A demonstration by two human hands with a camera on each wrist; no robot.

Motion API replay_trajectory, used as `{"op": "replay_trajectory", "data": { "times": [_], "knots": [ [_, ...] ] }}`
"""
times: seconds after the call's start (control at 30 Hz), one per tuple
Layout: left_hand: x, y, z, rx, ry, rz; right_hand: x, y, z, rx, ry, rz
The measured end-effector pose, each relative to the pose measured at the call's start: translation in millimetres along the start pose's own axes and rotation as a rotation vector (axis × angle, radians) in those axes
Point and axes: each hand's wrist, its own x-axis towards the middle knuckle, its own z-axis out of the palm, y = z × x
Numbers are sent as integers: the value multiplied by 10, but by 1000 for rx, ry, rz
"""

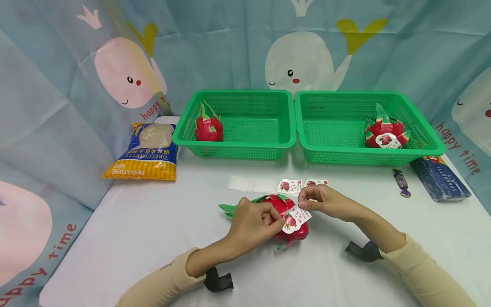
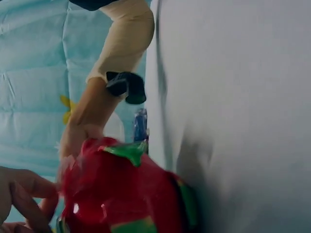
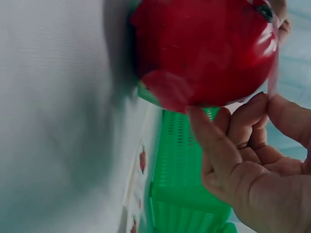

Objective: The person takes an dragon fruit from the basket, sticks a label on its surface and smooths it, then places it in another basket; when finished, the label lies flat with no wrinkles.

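Note:
A red dragon fruit (image 1: 281, 203) with green leafy tips lies on its side on the white table, both hands over it. Across its near side is a white sticker label (image 1: 294, 218) with a fruit picture. My left hand (image 1: 251, 221) pinches the label's left edge between thumb and forefinger. The upper right corner is pinched by my right hand (image 1: 320, 200); in the right wrist view its thumb and finger grip the label's edge beside the fruit (image 3: 204, 53). In the left wrist view, left fingers (image 2: 34, 194) reach the fruit's side.
Behind the fruit lies a backing strip (image 1: 251, 183) with two more labels (image 1: 290, 186). Two green baskets (image 1: 234, 151) (image 1: 356, 157) stand at the back, each with a dragon fruit. A pasta bag (image 1: 143, 151) is left; a wrapped candy (image 1: 401, 183) and spaghetti pack (image 1: 441, 179) lie right.

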Motion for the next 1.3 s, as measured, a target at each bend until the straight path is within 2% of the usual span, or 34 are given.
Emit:
{"op": "replay_trajectory", "data": {
  "times": [0.17, 0.27, 0.33, 0.47, 0.53, 0.6, 0.7, 0.77, 0.83, 0.9, 1.03, 1.13, 1.23, 1.3],
  "knots": [
    [52, 2, -41, 62, -76, -14, 5, 49, 32, 34, 15, 11],
    [67, -5, -52, 94, -87, 8, 9, 66, 51, 19, 33, 34],
    [64, -6, -39, 116, -57, 46, 11, 71, 54, -3, 49, 47],
    [59, -1, 46, 183, 54, 148, 18, 80, 29, 0, 114, 58],
    [61, 5, 98, 217, 78, 174, 13, 73, 12, 9, 159, 25],
    [63, 10, 142, 242, 66, 178, 6, 61, 4, -15, 165, -42],
    [62, 3, 182, 230, 7, 142, 6, 51, 9, -105, 83, -100],
    [61, -13, 190, 210, -28, 112, 17, 66, -1, -155, -13, -75],
    [61, -32, 187, 186, -52, 91, 17, 84, -37, -218, -93, -15],
    [63, -45, 177, 164, -73, 71, 5, 83, -110, -259, -136, 28],
    [60, -65, 148, 133, -104, 42, 31, 47, -189, -203, -144, -37],
    [63, -72, 130, 118, -124, 36, 100, 56, -183, -113, -198, -103],
    [69, -75, 118, 111, -152, 40, 116, 93, -200, -129, -281, -114],
    [75, -73, 105, 107, -169, 43, 108, 110, -225, -135, -279, -117]
  ]
}}
